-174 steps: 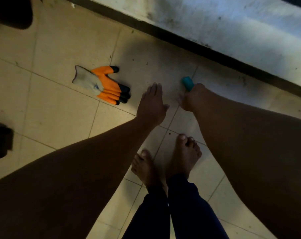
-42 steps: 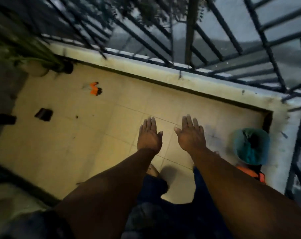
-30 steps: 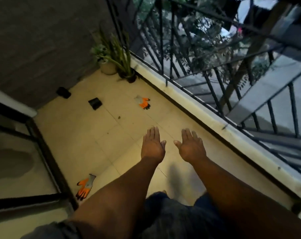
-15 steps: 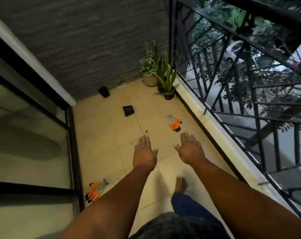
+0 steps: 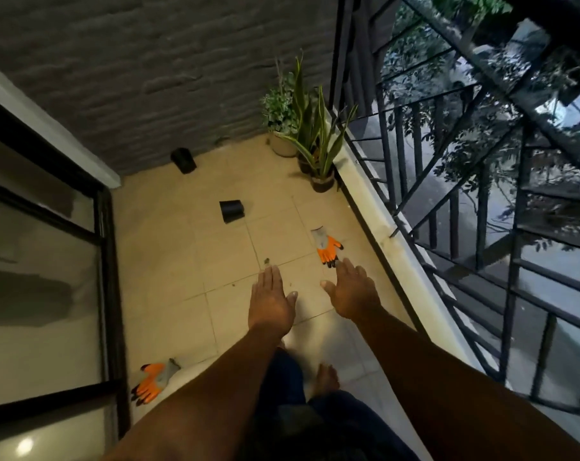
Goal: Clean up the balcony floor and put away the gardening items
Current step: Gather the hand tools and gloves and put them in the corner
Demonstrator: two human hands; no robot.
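Note:
Both of my hands are held out flat, palms down, above the beige tiled floor (image 5: 169,261). My left hand (image 5: 271,301) and my right hand (image 5: 350,292) hold nothing, with the fingers apart. An orange and grey glove (image 5: 326,246) lies on the tiles just beyond my right fingertips, near the ledge. A second orange and grey glove (image 5: 154,380) lies at the lower left by the door frame. Two black pots lie tipped on the floor: one (image 5: 232,211) in the middle, one (image 5: 183,160) by the far wall.
Potted plants (image 5: 310,141) stand in the far corner against the grey wall. A white ledge (image 5: 381,227) with a black railing (image 5: 481,194) runs along the right. A glass sliding door (image 5: 42,261) with a black frame fills the left. My bare foot (image 5: 326,380) shows below my arms.
The view has swung left from the railing corner with the teal object to the length of the balcony. The near glove now lies right at my right fingertips.

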